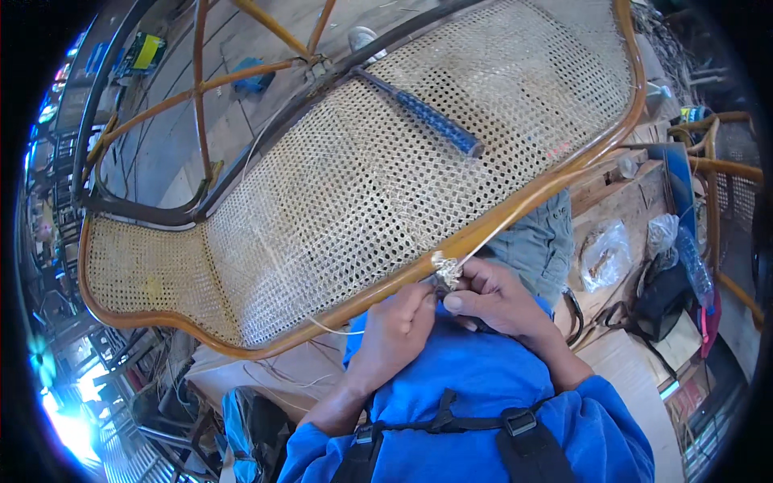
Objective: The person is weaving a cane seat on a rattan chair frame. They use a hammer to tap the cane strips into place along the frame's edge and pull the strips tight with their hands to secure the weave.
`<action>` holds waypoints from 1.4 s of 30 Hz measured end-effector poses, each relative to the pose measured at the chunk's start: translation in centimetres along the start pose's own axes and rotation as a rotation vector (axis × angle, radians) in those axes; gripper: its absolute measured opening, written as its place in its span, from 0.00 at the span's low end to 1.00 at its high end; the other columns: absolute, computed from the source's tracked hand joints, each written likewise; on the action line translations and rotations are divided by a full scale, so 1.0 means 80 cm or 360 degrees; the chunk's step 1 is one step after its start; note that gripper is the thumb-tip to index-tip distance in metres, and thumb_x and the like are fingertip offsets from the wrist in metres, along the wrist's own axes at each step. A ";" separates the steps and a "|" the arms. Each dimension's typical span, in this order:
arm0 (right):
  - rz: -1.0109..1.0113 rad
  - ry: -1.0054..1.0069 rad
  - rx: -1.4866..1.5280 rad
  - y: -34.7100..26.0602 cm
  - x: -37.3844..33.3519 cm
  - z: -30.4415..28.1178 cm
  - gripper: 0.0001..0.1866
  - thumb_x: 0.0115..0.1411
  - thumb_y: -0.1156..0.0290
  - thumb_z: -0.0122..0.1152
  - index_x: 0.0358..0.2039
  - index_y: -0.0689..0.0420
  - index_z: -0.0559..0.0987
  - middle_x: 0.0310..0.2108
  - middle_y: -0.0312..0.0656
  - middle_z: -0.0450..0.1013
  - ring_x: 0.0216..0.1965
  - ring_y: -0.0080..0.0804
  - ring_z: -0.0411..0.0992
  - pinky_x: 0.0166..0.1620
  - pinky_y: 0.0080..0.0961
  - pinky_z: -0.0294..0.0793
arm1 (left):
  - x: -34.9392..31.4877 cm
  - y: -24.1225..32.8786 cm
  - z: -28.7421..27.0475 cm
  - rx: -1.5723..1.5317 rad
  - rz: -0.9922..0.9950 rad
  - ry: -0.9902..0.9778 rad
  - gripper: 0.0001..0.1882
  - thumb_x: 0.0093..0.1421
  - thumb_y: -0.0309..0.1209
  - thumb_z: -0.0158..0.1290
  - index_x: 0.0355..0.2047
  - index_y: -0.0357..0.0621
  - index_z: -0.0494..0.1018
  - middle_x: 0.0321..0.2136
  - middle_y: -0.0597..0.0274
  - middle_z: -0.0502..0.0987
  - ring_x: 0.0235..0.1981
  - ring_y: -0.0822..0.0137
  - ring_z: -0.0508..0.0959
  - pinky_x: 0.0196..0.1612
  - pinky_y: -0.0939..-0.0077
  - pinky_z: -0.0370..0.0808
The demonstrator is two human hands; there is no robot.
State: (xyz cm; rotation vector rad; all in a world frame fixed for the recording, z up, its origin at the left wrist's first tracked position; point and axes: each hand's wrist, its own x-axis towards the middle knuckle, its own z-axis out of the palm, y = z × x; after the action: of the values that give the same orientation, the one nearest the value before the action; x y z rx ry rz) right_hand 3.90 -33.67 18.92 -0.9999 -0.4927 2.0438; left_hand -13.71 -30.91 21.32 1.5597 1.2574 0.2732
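Observation:
A large curved chair frame with woven cane webbing [338, 185] lies across in front of me, its brown rim [515, 205] passing just beyond my hands. My left hand [393, 328] is closed low by that rim, a thin pale cane strand [330, 328] trailing from it leftwards. My right hand [501, 299] pinches beside a small pale knotted bunch of cane [447, 267] at my left fingertips. From the bunch a pale strand runs up and right along the rim. Something dark between my fingers is mostly hidden. On the webbing rests a tapered tool with a blue patterned grip [439, 122].
A dark curved frame with brown rods [201, 88] stands at upper left. To the right, a wooden bench [636, 201] bears a clear plastic bag [605, 256] and a black bag [667, 302]. A blue-and-black bag [245, 427] sits at lower left. Further chair frames [713, 173] stand at far right.

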 end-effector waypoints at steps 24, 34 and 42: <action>-0.0131 0.0405 -0.0032 -0.059 -0.009 -0.085 0.17 0.59 0.66 0.58 0.44 0.62 0.69 0.22 0.35 0.68 0.15 0.18 0.63 0.17 0.14 0.60 | -0.114 -0.072 -0.099 -0.0064 -0.0546 -0.0269 0.10 0.62 0.32 0.48 0.36 0.37 0.74 0.22 0.61 0.74 0.24 0.72 0.74 0.30 0.78 0.70; 0.0102 0.0055 0.0010 -0.008 0.002 -0.021 0.18 0.59 0.67 0.60 0.45 0.61 0.67 0.22 0.34 0.69 0.18 0.16 0.63 0.20 0.12 0.60 | 0.015 0.001 0.005 -0.0475 -0.0382 -0.0128 0.09 0.65 0.32 0.44 0.35 0.38 0.70 0.21 0.67 0.71 0.19 0.81 0.67 0.22 0.86 0.65; 0.0123 0.0054 -0.0076 -0.027 -0.001 -0.018 0.17 0.56 0.71 0.60 0.44 0.62 0.69 0.22 0.33 0.68 0.16 0.14 0.61 0.19 0.12 0.59 | 0.002 -0.016 0.012 -0.0505 -0.0209 -0.0047 0.10 0.66 0.32 0.45 0.32 0.38 0.71 0.19 0.71 0.67 0.20 0.81 0.64 0.23 0.86 0.62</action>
State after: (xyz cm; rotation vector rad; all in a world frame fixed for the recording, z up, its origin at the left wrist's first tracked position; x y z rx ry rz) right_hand 6.08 -32.44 19.45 -1.0955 -0.4943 2.0884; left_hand -13.70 -31.47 19.86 1.2017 1.2216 0.3457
